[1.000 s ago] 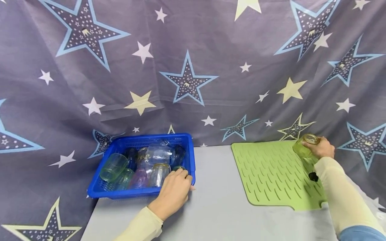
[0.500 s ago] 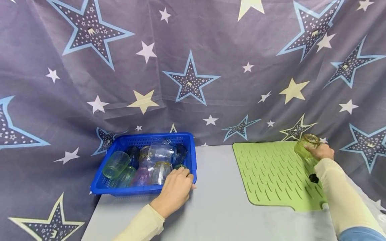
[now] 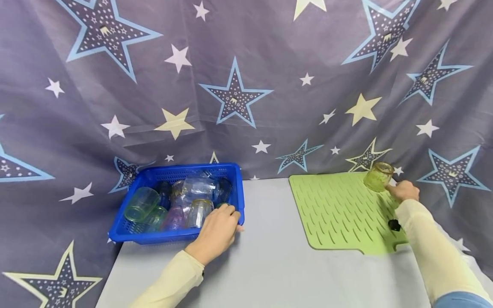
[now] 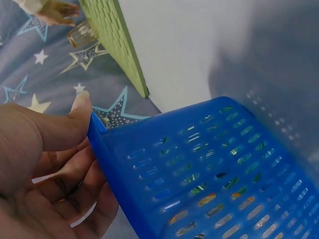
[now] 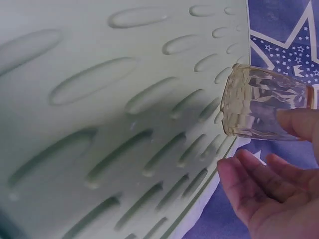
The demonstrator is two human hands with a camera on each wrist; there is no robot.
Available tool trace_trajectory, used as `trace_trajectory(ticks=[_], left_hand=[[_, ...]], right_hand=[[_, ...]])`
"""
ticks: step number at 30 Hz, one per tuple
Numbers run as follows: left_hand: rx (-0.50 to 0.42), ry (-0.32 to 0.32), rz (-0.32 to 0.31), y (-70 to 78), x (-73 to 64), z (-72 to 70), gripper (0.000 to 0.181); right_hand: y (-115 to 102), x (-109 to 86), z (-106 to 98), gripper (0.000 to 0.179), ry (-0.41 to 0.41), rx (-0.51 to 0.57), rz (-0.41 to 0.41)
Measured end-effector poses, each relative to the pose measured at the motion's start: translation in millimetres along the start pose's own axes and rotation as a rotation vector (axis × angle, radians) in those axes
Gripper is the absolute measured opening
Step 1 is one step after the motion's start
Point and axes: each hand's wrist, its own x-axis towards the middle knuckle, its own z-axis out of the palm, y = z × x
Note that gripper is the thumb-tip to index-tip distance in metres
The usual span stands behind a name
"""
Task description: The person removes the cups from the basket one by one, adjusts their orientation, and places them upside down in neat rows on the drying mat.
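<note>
On the far right corner of the green drying mat (image 3: 331, 214) stands a yellowish drinking glass (image 3: 378, 177), its wider end down. Beside it is my right hand (image 3: 403, 191); in the right wrist view its fingers (image 5: 244, 186) are spread off the glass (image 5: 264, 102), and the thumb overlaps the glass's upper part. My left hand (image 3: 217, 233) grips the front right corner of the blue plastic basket (image 3: 154, 237). In the left wrist view the thumb (image 4: 75, 117) lies at the basket rim, with the fingers curled beneath it.
Several glasses lie in the basket, among them a green one (image 3: 142, 204), a purple one (image 3: 175, 218) and a clear one with a yellowish rim (image 3: 200, 212). A star-patterned cloth (image 3: 231, 145) hangs behind the white table (image 3: 269, 256).
The yellowish glass has gone from tilted in my right hand to standing on the mat, and the right fingers have come away from it. The left hand keeps its grip on the basket.
</note>
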Motion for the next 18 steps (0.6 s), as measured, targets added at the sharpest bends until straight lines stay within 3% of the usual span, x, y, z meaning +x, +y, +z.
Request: trace_trajectory(ticks=[12, 18], left_hand=[[-0.04, -0.015, 0.012, -6.6, -0.9, -1.6, 0.023], [-0.115, -0.02, -0.004, -8.5, -1.0, -1.0, 0.02]], right_hand=[[-26.0, -29.5, 19.5, 0.049, 0.025, 0.144, -0.104], [-52.8, -49.0, 30.0, 0.056, -0.021, 0.252, -0.209]])
